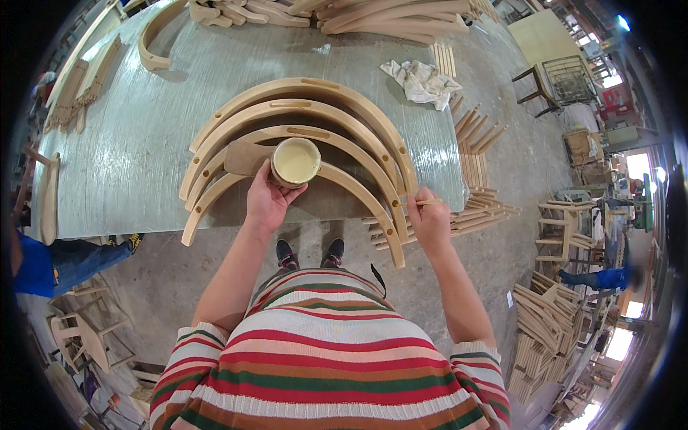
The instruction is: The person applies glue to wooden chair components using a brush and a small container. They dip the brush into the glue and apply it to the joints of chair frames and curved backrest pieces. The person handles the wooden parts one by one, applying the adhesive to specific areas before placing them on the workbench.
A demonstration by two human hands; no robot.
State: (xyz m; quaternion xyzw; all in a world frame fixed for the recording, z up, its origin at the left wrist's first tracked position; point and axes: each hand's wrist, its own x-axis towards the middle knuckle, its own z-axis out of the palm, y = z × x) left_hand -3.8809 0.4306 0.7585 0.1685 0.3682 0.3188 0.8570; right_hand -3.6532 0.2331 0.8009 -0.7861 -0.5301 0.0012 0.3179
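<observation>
Several curved wooden rails [296,104] lie nested on the table, their arches facing away from me and their ends toward me. Dark round holes show near the ends and a long slot at the top of some. My left hand [271,201] is closed round a cup [297,162] of pale cream liquid, held over the nearest rails. Beside the cup is a flat brown piece [246,157]; what it belongs to is unclear. My right hand [432,223] pinches a thin wooden stick [423,203], its tip close to a hole near a rail's right end.
The table [129,158] has a glossy covering. At its far side are piles of curved wooden parts [401,20], a single curved piece [153,39] and a crumpled white cloth [421,82]. Wooden slats [480,140] are stacked off its right edge. Two other people [36,265] are partly visible.
</observation>
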